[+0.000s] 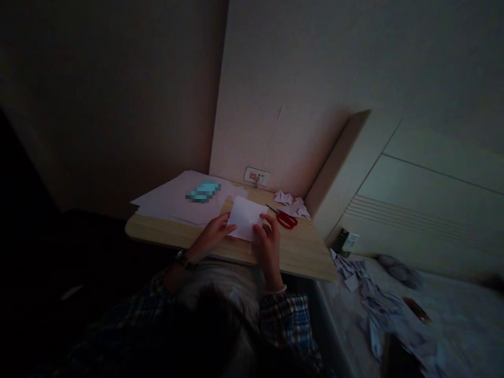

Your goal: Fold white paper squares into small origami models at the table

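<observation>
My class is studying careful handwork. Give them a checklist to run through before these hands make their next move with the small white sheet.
1. Left hand on the small white sheet: ok, at its left side.
2. Right hand on the sheet: ok, at its right side.
3. Scissors put down: ok, lying on the table.
4. Scissor tip well away from the sheet: not ok, it points close to a corner.
5. Large sheets set aside: ok, at the table's left.
6. Sheet's edges exactly even: cannot tell, too dim.
</observation>
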`<control>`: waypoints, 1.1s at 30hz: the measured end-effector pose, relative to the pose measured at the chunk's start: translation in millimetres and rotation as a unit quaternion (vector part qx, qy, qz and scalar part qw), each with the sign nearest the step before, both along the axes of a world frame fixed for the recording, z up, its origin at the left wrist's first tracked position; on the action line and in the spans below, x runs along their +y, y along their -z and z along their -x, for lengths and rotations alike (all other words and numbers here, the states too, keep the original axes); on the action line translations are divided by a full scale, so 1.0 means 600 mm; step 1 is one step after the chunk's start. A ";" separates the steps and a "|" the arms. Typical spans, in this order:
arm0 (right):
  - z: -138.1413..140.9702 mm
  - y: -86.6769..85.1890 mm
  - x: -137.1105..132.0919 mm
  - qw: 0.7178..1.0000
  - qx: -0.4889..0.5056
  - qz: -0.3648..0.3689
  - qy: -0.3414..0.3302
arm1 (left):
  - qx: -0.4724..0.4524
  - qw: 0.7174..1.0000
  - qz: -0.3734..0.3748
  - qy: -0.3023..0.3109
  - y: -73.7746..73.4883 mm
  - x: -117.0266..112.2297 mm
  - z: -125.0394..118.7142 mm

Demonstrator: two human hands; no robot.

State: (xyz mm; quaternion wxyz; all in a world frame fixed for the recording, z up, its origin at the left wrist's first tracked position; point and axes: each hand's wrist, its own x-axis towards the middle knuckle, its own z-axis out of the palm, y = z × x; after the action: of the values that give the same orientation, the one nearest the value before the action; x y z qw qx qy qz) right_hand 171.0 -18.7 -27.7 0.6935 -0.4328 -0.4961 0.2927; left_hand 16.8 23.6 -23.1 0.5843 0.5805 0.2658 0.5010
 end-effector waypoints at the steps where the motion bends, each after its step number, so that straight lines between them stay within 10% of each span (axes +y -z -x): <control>1: 0.001 -0.003 -0.002 1.000 0.022 0.000 0.002 | -0.002 1.000 -0.001 0.002 0.000 0.000 0.000; 33: 0.003 0.011 0.010 0.996 0.067 0.014 -0.062 | 0.007 0.997 -0.028 -0.069 -0.004 -0.002 0.011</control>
State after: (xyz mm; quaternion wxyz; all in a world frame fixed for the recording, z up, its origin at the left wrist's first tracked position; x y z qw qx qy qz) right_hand 169.2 -12.9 -34.4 0.6996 -0.3907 -0.4698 0.3704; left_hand 10.0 22.4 -20.9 0.5301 0.5804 0.2951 0.5432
